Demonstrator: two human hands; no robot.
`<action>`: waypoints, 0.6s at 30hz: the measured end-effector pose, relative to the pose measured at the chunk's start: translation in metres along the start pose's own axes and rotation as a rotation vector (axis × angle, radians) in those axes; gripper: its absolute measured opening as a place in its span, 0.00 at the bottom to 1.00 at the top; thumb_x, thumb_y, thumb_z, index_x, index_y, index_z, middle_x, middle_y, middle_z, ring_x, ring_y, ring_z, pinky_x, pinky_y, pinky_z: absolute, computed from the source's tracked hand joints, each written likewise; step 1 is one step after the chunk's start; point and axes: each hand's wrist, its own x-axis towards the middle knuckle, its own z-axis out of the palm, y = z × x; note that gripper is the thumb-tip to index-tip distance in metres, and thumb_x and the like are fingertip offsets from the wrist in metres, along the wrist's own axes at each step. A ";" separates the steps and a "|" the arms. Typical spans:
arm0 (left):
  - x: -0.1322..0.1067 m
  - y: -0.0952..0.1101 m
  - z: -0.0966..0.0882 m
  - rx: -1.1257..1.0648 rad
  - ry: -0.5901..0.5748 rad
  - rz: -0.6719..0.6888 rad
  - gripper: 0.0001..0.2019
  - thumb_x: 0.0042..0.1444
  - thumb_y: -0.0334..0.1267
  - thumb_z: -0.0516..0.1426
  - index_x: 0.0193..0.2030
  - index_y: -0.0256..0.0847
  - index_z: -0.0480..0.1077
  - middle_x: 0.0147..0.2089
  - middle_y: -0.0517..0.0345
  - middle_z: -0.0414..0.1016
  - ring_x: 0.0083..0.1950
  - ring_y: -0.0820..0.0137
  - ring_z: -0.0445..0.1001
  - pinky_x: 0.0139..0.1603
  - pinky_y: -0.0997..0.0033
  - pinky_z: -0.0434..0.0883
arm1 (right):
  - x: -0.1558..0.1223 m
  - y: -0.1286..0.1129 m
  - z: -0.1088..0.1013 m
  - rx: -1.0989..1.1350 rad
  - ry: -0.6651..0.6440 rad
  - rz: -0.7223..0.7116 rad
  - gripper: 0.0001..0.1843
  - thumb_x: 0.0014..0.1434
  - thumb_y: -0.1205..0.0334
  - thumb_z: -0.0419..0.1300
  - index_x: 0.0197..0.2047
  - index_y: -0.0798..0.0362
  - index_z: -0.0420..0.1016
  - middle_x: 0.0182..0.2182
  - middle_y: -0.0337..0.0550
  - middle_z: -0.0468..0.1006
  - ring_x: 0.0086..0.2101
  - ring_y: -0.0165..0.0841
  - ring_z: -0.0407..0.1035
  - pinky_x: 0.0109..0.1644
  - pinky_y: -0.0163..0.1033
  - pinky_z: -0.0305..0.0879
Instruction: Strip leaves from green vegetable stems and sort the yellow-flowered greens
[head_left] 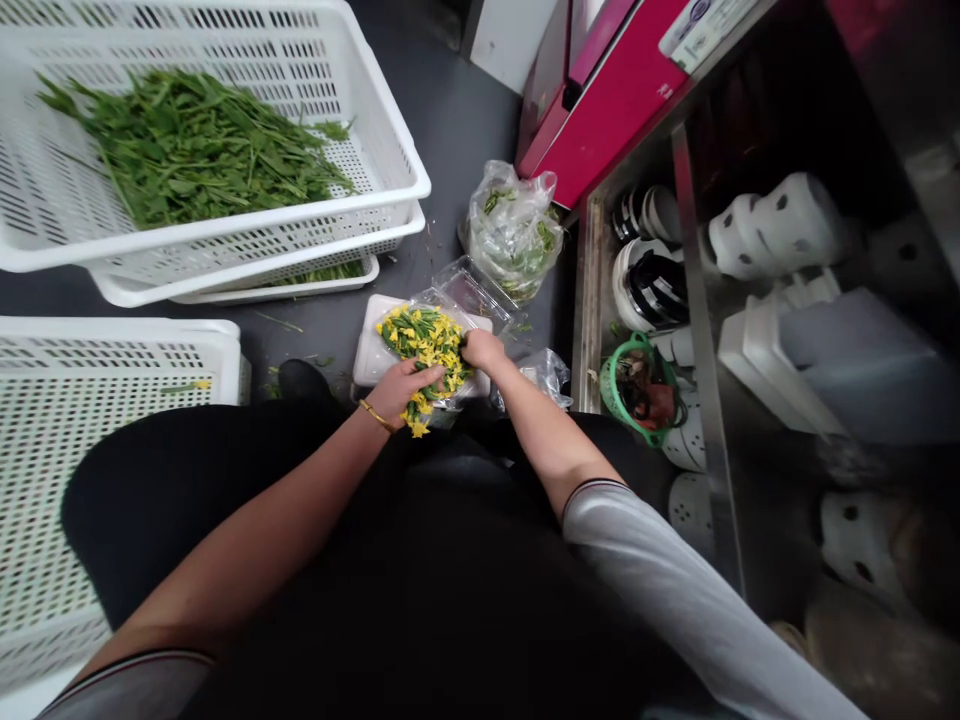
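A heap of yellow-flowered green stems [424, 340] lies over a white tray-like box [369, 355] on the floor in front of me. My left hand [401, 392], with a gold bracelet at the wrist, is closed on the near left part of the heap, thumb across the flowers. Some blossoms hang below that hand. At the heap's right edge my right hand [484, 352] is curled closed. Its fingertips are hidden against the flowers, so what they pinch cannot be made out. Just behind sits a clear plastic container [476, 290].
A white basket [382, 170] of leafy greens [202, 150] stands at upper left, stacked on others. Another white basket [45, 450] is at left. A plastic bag [514, 235] of greens lies ahead. Metal shelving [697, 300] on the right holds dishes and a green basket [619, 385].
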 end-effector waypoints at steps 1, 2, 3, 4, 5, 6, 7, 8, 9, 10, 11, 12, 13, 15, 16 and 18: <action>-0.002 0.000 0.000 0.001 0.014 0.004 0.15 0.36 0.43 0.67 0.22 0.35 0.69 0.19 0.61 0.69 0.17 0.77 0.63 0.18 0.75 0.61 | 0.000 -0.002 0.000 0.002 0.004 0.007 0.14 0.53 0.63 0.54 0.42 0.56 0.74 0.43 0.52 0.76 0.43 0.38 0.71 0.42 0.35 0.64; -0.003 0.001 -0.001 0.001 0.033 0.013 0.15 0.35 0.43 0.67 0.22 0.34 0.69 0.19 0.61 0.69 0.17 0.77 0.63 0.19 0.75 0.61 | -0.001 -0.003 -0.002 0.002 0.021 0.006 0.15 0.54 0.63 0.53 0.43 0.55 0.73 0.44 0.51 0.75 0.44 0.38 0.70 0.42 0.36 0.64; -0.004 0.002 -0.001 0.001 0.056 0.031 0.15 0.35 0.43 0.67 0.22 0.34 0.70 0.19 0.61 0.69 0.18 0.77 0.64 0.20 0.75 0.62 | -0.005 -0.003 -0.007 0.002 0.056 -0.006 0.15 0.55 0.62 0.52 0.45 0.53 0.72 0.45 0.49 0.75 0.45 0.38 0.69 0.43 0.36 0.63; -0.004 0.003 -0.001 0.002 0.080 0.056 0.15 0.34 0.42 0.68 0.23 0.34 0.70 0.20 0.61 0.70 0.19 0.76 0.65 0.22 0.74 0.63 | -0.011 -0.002 -0.013 -0.002 0.111 -0.035 0.15 0.57 0.60 0.50 0.46 0.52 0.71 0.45 0.48 0.74 0.45 0.38 0.69 0.44 0.37 0.63; -0.003 0.003 -0.001 0.002 0.108 0.087 0.15 0.33 0.42 0.68 0.24 0.33 0.71 0.21 0.60 0.70 0.21 0.76 0.66 0.24 0.74 0.65 | -0.019 -0.001 -0.020 -0.011 0.179 -0.079 0.16 0.58 0.58 0.49 0.47 0.52 0.69 0.45 0.48 0.74 0.45 0.38 0.68 0.44 0.37 0.63; -0.001 0.004 -0.001 -0.001 0.140 0.121 0.16 0.33 0.41 0.68 0.26 0.33 0.73 0.21 0.60 0.71 0.23 0.75 0.68 0.26 0.74 0.66 | -0.029 -0.001 -0.028 -0.029 0.249 -0.135 0.17 0.59 0.56 0.48 0.47 0.52 0.68 0.46 0.48 0.73 0.44 0.38 0.68 0.44 0.38 0.63; 0.001 0.004 0.000 -0.007 0.170 0.154 0.17 0.32 0.41 0.68 0.29 0.34 0.74 0.23 0.60 0.72 0.25 0.74 0.69 0.28 0.73 0.67 | -0.041 -0.003 -0.034 -0.055 0.302 -0.199 0.18 0.59 0.55 0.47 0.48 0.53 0.68 0.46 0.50 0.72 0.43 0.38 0.68 0.43 0.38 0.62; 0.003 0.004 0.001 -0.014 0.193 0.186 0.18 0.32 0.40 0.69 0.31 0.34 0.75 0.24 0.60 0.73 0.27 0.73 0.70 0.31 0.72 0.68 | -0.053 -0.006 -0.039 -0.084 0.321 -0.271 0.18 0.59 0.54 0.47 0.47 0.54 0.67 0.46 0.51 0.72 0.41 0.38 0.69 0.42 0.38 0.62; 0.005 0.004 0.002 -0.015 0.206 0.214 0.20 0.31 0.40 0.69 0.33 0.34 0.75 0.25 0.60 0.74 0.28 0.73 0.70 0.33 0.72 0.68 | -0.066 -0.011 -0.042 -0.108 0.304 -0.342 0.18 0.59 0.54 0.47 0.47 0.55 0.67 0.45 0.52 0.72 0.40 0.39 0.69 0.40 0.38 0.62; 0.006 0.003 0.003 -0.007 0.206 0.234 0.20 0.30 0.39 0.69 0.33 0.34 0.75 0.26 0.60 0.74 0.29 0.72 0.71 0.35 0.71 0.68 | -0.078 -0.015 -0.043 -0.117 0.264 -0.406 0.18 0.58 0.56 0.48 0.47 0.56 0.67 0.43 0.52 0.73 0.38 0.39 0.69 0.39 0.37 0.62; 0.006 0.002 0.005 0.004 0.198 0.250 0.20 0.29 0.39 0.69 0.32 0.34 0.75 0.27 0.60 0.75 0.30 0.72 0.71 0.36 0.71 0.69 | -0.090 -0.019 -0.040 -0.103 0.217 -0.463 0.17 0.57 0.57 0.49 0.47 0.56 0.66 0.40 0.51 0.74 0.37 0.38 0.69 0.38 0.37 0.61; 0.005 0.002 0.006 0.013 0.187 0.256 0.19 0.28 0.38 0.69 0.31 0.34 0.74 0.28 0.59 0.75 0.31 0.72 0.71 0.36 0.71 0.69 | -0.099 -0.022 -0.036 -0.056 0.176 -0.506 0.16 0.56 0.59 0.50 0.46 0.56 0.66 0.37 0.49 0.75 0.35 0.37 0.69 0.37 0.36 0.61; 0.004 0.001 0.007 0.012 0.179 0.248 0.19 0.28 0.38 0.70 0.30 0.34 0.74 0.28 0.59 0.75 0.31 0.71 0.71 0.36 0.71 0.69 | -0.108 -0.023 -0.030 0.022 0.149 -0.532 0.15 0.56 0.59 0.51 0.45 0.56 0.66 0.35 0.47 0.75 0.34 0.35 0.69 0.36 0.34 0.60; -0.001 0.000 0.009 -0.035 0.169 0.187 0.18 0.28 0.38 0.69 0.28 0.34 0.73 0.27 0.58 0.75 0.29 0.71 0.72 0.34 0.70 0.69 | -0.120 -0.021 -0.014 0.228 0.137 -0.524 0.12 0.58 0.58 0.50 0.41 0.56 0.67 0.31 0.42 0.75 0.30 0.30 0.67 0.35 0.32 0.59; -0.003 0.000 0.010 -0.073 0.161 0.143 0.18 0.29 0.39 0.69 0.28 0.34 0.72 0.26 0.58 0.75 0.28 0.70 0.72 0.32 0.70 0.70 | -0.125 -0.019 -0.006 0.317 0.134 -0.504 0.12 0.59 0.57 0.50 0.38 0.56 0.67 0.29 0.41 0.74 0.28 0.29 0.66 0.33 0.30 0.59; -0.010 0.001 0.010 -0.134 0.138 0.064 0.17 0.31 0.38 0.69 0.27 0.34 0.70 0.24 0.59 0.74 0.25 0.71 0.72 0.28 0.71 0.70 | -0.136 -0.013 0.006 0.409 0.140 -0.462 0.15 0.62 0.54 0.47 0.31 0.55 0.66 0.25 0.39 0.72 0.26 0.27 0.65 0.31 0.30 0.57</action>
